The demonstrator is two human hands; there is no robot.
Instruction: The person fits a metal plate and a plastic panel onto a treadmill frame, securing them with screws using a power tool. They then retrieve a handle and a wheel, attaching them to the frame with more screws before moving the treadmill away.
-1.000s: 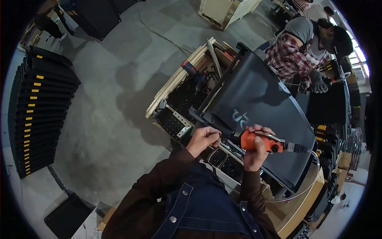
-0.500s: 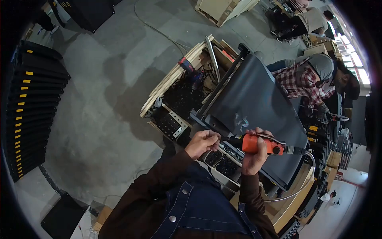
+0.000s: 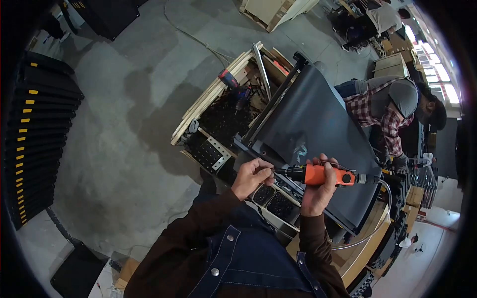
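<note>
My right hand (image 3: 318, 191) grips an orange pneumatic screwdriver (image 3: 320, 175), held level with its black nose pointing left. A hose (image 3: 380, 213) runs from its back end and loops down to the right. My left hand (image 3: 252, 176) is closed at the tool's tip, pinching something small there that I cannot make out. Both hands hover over the near corner of a large black panel (image 3: 318, 129) lying on a wooden workbench (image 3: 365, 258).
Trays of small black parts (image 3: 273, 198) sit under my hands. A wooden crate (image 3: 226, 107) with tools and a drill lies to the left. A person in a plaid shirt (image 3: 382, 111) bends at the panel's far side. Stacked black panels (image 3: 35, 144) line the left floor.
The screwdriver has shifted slightly left and up, its tip closer to my left hand. The person in plaid has moved further right and bent lower.
</note>
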